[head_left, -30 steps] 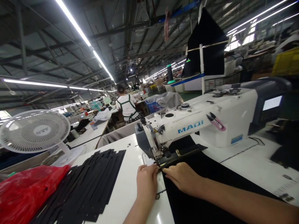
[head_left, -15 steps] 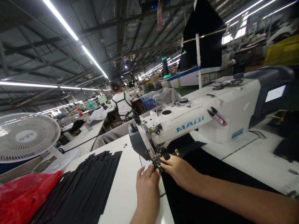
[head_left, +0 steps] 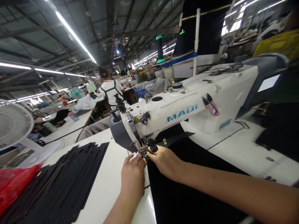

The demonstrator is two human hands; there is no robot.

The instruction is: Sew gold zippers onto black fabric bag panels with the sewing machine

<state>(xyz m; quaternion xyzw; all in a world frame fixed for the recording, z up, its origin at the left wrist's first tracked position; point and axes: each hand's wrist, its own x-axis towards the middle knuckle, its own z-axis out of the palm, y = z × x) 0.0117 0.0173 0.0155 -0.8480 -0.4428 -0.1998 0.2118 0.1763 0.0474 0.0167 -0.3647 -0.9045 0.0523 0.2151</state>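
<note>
A white sewing machine (head_left: 182, 116) with blue lettering stands before me. A large piece of black fabric (head_left: 184, 193) lies under its arm and runs toward me. At the presser foot (head_left: 143, 151), my right hand (head_left: 164, 161) pinches the fabric's left edge, with a round black pad near its fingers. My left hand (head_left: 133, 175) is just left of it, its fingers bent and pressed together at the same edge. The fingertips and the fabric between them are partly hidden. Pink-handled thread snips (head_left: 211, 105) are fixed to the machine's side.
Black fabric strips (head_left: 70, 177) lie piled on the white table left of my hands, beside a red plastic bag (head_left: 16, 183). A white fan (head_left: 15, 124) stands at far left. Ahead, a person (head_left: 112, 90) faces away. A thread cone (head_left: 159, 49) stands behind the machine.
My view has turned right and slightly down, so the machine, strips and fan appear farther left. Both hands remain at the presser foot, with little visible change in their hold.
</note>
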